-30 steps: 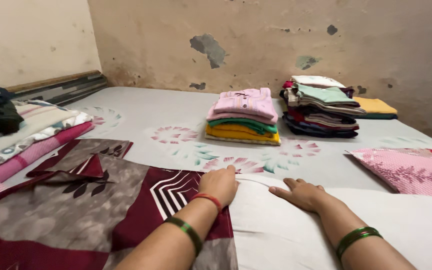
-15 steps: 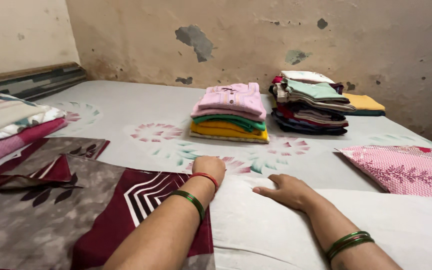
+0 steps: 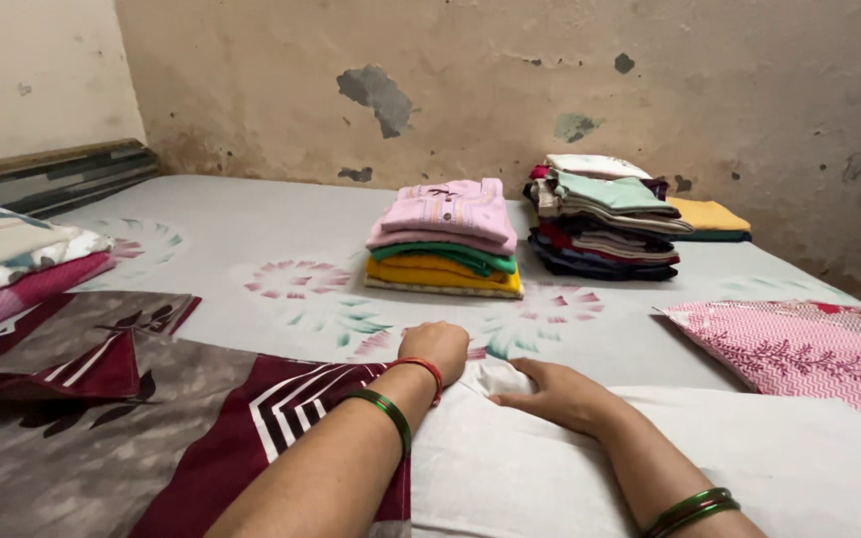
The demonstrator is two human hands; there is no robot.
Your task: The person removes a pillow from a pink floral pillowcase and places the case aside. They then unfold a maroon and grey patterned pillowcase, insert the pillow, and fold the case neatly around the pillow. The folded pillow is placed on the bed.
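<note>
Curled shut, the left hand [image 3: 437, 349] pinched the plain white cloth [image 3: 570, 468] near the bed's front edge; the right hand [image 3: 555, 396] pressed flat, open, on it.

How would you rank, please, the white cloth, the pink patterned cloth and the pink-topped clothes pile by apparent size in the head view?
1. White cloth, though nearest the camera.
2. Pink patterned cloth.
3. Pink-topped clothes pile, farther off, so this ranking is unsure.
</note>
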